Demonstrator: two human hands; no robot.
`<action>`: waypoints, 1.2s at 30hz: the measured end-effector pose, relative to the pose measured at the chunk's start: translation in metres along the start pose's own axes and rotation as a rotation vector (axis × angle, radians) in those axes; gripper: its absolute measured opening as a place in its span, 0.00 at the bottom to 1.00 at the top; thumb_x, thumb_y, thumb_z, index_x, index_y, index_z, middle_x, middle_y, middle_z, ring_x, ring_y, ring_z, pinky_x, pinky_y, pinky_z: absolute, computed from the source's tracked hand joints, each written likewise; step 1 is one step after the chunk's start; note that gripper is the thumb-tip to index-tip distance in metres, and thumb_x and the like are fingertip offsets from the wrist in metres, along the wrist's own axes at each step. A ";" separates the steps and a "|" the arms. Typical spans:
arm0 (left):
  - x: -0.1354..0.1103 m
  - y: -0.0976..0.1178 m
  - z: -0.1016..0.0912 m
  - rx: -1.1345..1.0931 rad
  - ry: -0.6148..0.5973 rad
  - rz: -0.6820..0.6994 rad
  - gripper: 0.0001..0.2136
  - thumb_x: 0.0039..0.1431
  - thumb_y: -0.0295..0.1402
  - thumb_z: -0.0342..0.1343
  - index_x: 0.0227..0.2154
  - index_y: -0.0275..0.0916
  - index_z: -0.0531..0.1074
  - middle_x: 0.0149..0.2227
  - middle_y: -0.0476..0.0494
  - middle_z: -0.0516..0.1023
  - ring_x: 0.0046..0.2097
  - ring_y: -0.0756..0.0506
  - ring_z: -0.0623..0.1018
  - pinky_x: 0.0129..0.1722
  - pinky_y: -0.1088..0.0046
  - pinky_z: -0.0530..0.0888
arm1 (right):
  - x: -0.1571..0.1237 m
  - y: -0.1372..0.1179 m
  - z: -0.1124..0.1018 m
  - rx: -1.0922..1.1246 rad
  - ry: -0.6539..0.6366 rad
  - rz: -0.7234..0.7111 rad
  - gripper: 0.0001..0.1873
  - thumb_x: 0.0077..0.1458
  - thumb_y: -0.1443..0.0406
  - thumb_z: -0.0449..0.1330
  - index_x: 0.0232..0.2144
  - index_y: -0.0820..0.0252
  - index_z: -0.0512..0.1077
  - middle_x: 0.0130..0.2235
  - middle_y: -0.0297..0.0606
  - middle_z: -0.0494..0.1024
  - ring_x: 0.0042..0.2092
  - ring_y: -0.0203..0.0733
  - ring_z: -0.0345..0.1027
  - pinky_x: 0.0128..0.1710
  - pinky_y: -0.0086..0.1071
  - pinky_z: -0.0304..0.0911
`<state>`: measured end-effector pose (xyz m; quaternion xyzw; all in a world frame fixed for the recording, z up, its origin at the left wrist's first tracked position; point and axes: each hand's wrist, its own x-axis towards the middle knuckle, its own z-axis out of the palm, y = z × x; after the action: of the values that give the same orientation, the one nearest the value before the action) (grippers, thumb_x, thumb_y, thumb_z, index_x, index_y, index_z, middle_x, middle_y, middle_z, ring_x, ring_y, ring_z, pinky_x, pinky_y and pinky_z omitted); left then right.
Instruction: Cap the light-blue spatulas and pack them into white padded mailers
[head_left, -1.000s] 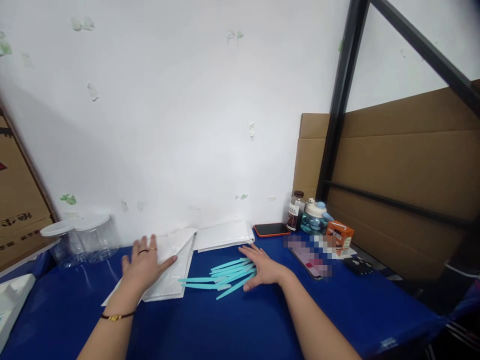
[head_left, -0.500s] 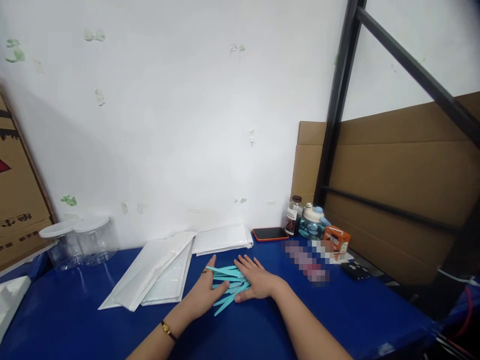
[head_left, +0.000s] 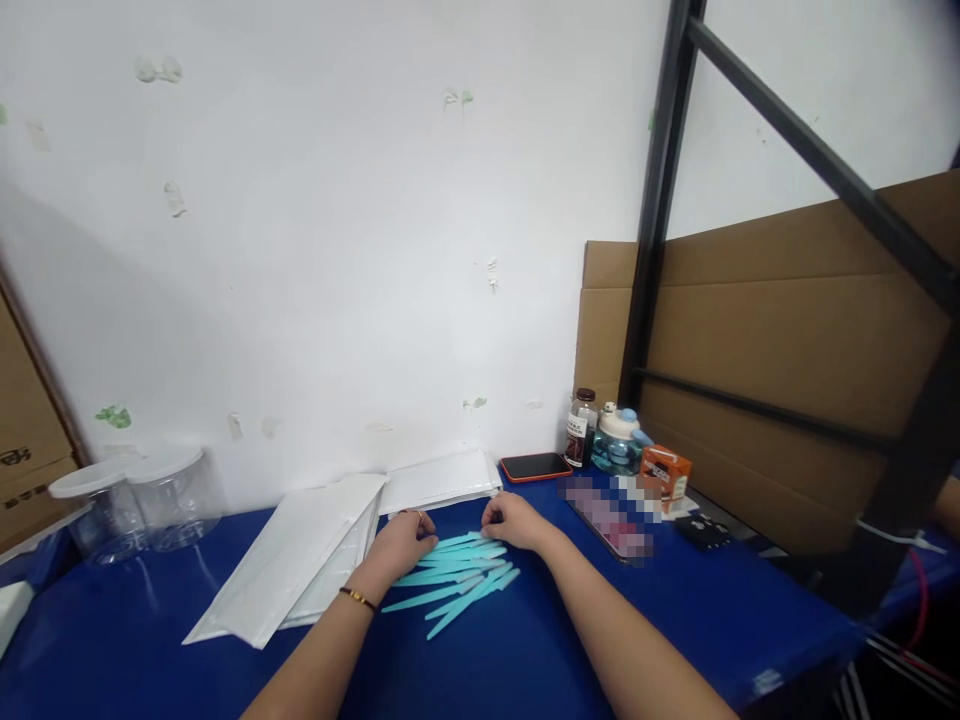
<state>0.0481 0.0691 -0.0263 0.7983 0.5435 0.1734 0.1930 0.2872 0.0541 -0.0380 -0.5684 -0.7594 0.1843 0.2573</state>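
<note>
Several slim turquoise eyebrow razors (head_left: 450, 577) lie loosely fanned on the blue table, roughly side by side, their wider heads mostly toward the right. My left hand (head_left: 405, 548) is closed at the left ends of the upper ones, thumb and fingers pinched together. At the far right end of the topmost razors, my right hand (head_left: 515, 522) pinches with curled fingers. My fingers partly hide the razor tips. Lower razors lie free on the table, nearer to me.
White padded mailers (head_left: 300, 560) lie left of my hands, with another stack (head_left: 442, 480) behind. Clear lidded jars (head_left: 176, 500) stand far left. An orange-edged phone (head_left: 536, 467), brown-capped bottle (head_left: 580, 430), blue water bottle (head_left: 619, 445) and orange box (head_left: 666, 475) sit at right.
My hands have moved apart and back from flat over the razors to pinching at their ends. The razors are more spread out and aligned. The view has shifted slightly right.
</note>
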 end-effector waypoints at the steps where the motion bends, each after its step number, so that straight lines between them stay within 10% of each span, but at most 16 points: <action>1: 0.004 -0.002 0.003 -0.002 -0.018 -0.005 0.08 0.46 0.35 0.54 0.29 0.39 0.73 0.31 0.46 0.75 0.34 0.46 0.74 0.33 0.73 0.66 | 0.003 0.000 0.003 -0.003 0.000 0.006 0.06 0.43 0.65 0.63 0.27 0.61 0.76 0.35 0.37 0.75 0.36 0.38 0.68 0.35 0.26 0.61; 12: 0.012 -0.022 0.012 0.018 0.019 0.017 0.08 0.53 0.35 0.48 0.28 0.40 0.71 0.27 0.50 0.74 0.30 0.49 0.72 0.29 0.76 0.62 | 0.010 0.017 0.008 0.310 0.015 -0.007 0.03 0.47 0.67 0.61 0.27 0.63 0.73 0.23 0.30 0.71 0.26 0.31 0.61 0.25 0.23 0.56; 21: 0.010 -0.020 0.007 0.102 0.167 0.043 0.09 0.50 0.33 0.53 0.35 0.42 0.72 0.37 0.48 0.74 0.40 0.47 0.72 0.37 0.75 0.64 | 0.000 0.020 -0.005 0.129 0.139 -0.082 0.04 0.44 0.66 0.65 0.26 0.60 0.76 0.33 0.35 0.71 0.31 0.34 0.63 0.31 0.25 0.58; 28: 0.003 -0.001 0.007 0.079 -0.067 0.170 0.09 0.50 0.39 0.53 0.31 0.42 0.74 0.31 0.50 0.74 0.33 0.49 0.71 0.31 0.77 0.63 | -0.002 0.003 0.003 0.029 -0.028 -0.221 0.08 0.44 0.60 0.65 0.29 0.57 0.77 0.33 0.34 0.72 0.34 0.35 0.65 0.33 0.25 0.57; 36: 0.004 -0.003 0.006 0.153 -0.027 0.258 0.08 0.55 0.34 0.48 0.30 0.41 0.72 0.32 0.48 0.75 0.36 0.48 0.72 0.36 0.75 0.63 | 0.002 -0.004 0.011 -0.081 0.018 -0.260 0.06 0.52 0.63 0.59 0.30 0.59 0.75 0.35 0.35 0.73 0.36 0.36 0.66 0.39 0.28 0.55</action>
<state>0.0501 0.0729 -0.0323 0.8762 0.4453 0.1441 0.1148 0.2777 0.0548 -0.0442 -0.4766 -0.8313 0.1134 0.2626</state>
